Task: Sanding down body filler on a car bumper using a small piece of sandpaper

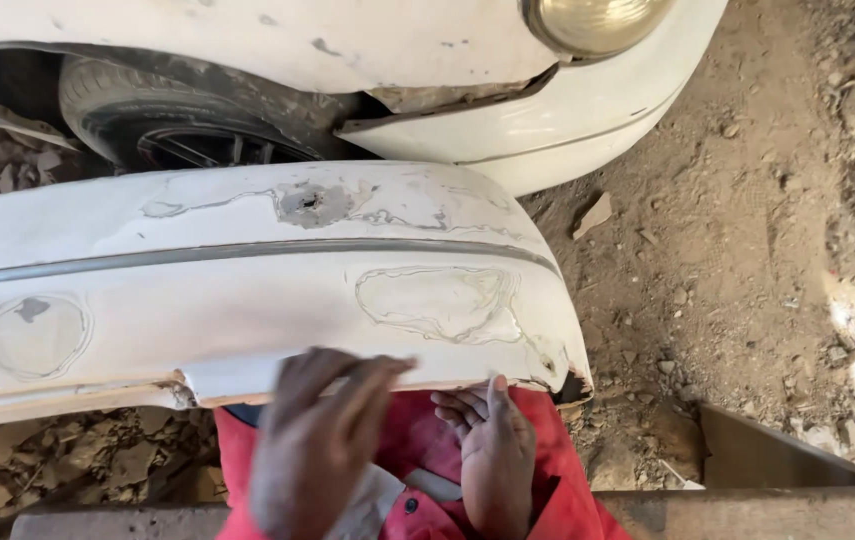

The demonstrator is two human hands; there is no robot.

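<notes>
A detached white car bumper point(247, 290) lies across the view, with sanded filler patches and a grey trim strip. My left hand point(317, 440), blurred, rests flat with fingers spread on the bumper's lower near edge. My right hand point(492, 450) sits just under that edge, fingers curled loosely against it, above my red clothing point(557, 490). Neither hand holds a tool that I can see.
A white car point(507, 110) stands behind the bumper, with a tyre point(147, 110) at the upper left and a headlamp point(592, 20) at the top. Dirt ground with stones point(747, 230) spreads right. A rusty metal beam point(747, 505) runs along the bottom.
</notes>
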